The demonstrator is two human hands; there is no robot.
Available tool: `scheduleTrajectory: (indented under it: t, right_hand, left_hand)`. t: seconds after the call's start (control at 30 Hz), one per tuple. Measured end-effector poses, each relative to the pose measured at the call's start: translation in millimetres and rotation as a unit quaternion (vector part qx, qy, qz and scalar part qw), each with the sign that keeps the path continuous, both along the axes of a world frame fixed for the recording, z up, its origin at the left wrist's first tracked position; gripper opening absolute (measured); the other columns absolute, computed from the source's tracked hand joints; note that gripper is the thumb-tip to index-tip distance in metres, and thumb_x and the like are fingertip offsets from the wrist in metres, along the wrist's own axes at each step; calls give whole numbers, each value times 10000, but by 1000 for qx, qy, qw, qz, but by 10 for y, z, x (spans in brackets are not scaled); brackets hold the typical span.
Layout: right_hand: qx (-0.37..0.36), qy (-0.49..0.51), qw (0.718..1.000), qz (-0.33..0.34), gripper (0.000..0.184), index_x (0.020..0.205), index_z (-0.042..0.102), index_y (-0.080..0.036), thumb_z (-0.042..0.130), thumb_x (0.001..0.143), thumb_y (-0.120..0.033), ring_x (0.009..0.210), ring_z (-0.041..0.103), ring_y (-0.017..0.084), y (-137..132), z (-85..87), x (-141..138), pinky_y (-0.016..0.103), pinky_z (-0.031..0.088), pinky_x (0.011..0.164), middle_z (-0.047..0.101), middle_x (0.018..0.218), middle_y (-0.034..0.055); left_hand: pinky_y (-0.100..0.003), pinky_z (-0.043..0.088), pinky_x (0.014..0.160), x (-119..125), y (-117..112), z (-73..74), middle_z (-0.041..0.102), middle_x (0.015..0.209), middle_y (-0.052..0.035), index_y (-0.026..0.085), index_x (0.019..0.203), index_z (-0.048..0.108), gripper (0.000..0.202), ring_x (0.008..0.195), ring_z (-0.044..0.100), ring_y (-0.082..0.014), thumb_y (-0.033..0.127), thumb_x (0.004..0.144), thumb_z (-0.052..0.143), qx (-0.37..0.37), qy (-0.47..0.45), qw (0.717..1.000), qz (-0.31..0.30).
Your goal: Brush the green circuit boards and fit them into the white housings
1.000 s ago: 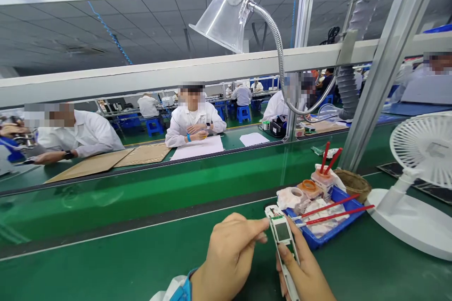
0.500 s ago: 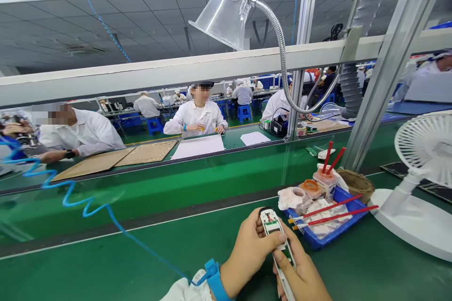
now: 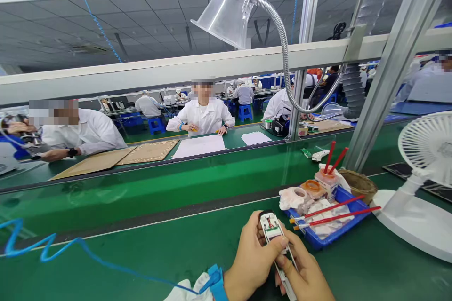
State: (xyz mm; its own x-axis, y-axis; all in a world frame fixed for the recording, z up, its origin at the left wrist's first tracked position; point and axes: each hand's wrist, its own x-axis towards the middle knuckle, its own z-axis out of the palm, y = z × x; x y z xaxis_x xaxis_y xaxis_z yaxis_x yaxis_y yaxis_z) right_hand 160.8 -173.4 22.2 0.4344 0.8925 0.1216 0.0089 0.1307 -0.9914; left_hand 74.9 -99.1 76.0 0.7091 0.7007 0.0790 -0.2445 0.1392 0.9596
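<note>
Fingers (image 3: 276, 245) hide the middle of the opened white device (image 3: 272, 230).

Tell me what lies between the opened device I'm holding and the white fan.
In the head view, from opened device to white fan: the right hand, then the blue tray with two red-handled brushes across it.
</note>
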Motion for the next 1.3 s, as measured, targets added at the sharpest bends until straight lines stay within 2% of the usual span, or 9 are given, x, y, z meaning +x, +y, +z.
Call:
scheduleTrajectory:
  t: [0.1,0.3,0.47,0.53,0.63,0.8,0.97,1.13,1.3]
  right_hand:
    - [-5,5,1000,9,663,1283,412,-152,492,811,-610,401,483,121,-2,-18,10,230,416,380,599,622,26]
    - [3,35,999,10,654,1280,411,-180,529,795,-602,435,507,130,15,-69,17,257,452,405,612,709,41]
    - [13,76,997,-8,669,1277,416,-211,571,762,-609,497,554,154,23,-33,-21,271,477,418,594,744,36]
    - [10,71,997,-11,656,1269,433,-205,559,771,-612,499,557,157,23,-31,-15,263,466,410,595,718,36]
    - [6,50,999,-15,623,1270,440,-197,546,795,-586,467,533,147,19,-63,11,257,455,406,601,679,33]
    - [10,42,999,-6,610,1255,441,-190,532,801,-586,467,527,143,8,-111,30,249,455,402,614,707,43]
    - [-13,45,999,-5,629,1259,442,-183,530,794,-597,460,524,145,-15,-104,17,244,446,396,610,688,40]
    - [-15,61,998,8,659,1289,412,-173,532,796,-594,462,531,149,-9,-118,34,252,455,405,589,670,29]
    - [-9,61,995,84,685,1358,297,-184,523,828,-554,583,592,179,56,-169,121,300,513,521,625,804,65]
  left_hand:
    - [-178,418,443,-3,-12,4,541,821,-15,163,917,433,387,630,517,-101,339,706,706,-22,-12,1000,-13]
    - [-170,450,529,-10,9,-3,561,853,-26,149,909,448,378,693,530,-94,260,683,730,-25,-26,999,-13]
    - [-156,370,338,13,29,-27,507,742,30,180,918,410,433,477,455,-55,322,668,732,-42,-11,999,-26]
    - [-162,353,312,21,24,-26,503,736,34,187,915,403,445,435,440,-50,344,662,733,-48,-8,998,-33]
    - [-171,378,342,21,14,-17,519,764,23,190,911,409,450,458,466,-59,350,652,740,-50,-18,998,-32]
    - [-181,430,487,-2,5,-3,568,851,-17,181,891,438,433,621,539,-94,311,635,761,-47,-35,998,-28]
    - [-169,440,522,-17,-12,17,567,845,-8,176,888,429,403,650,545,-84,251,658,751,-57,-49,997,-31]
    - [-145,421,393,-9,-14,-16,552,833,-2,179,896,402,408,564,529,-70,261,678,736,-59,-48,996,-39]
    - [-142,366,288,29,44,-80,526,756,34,187,914,387,382,385,451,-31,302,720,696,-57,-41,996,-52]
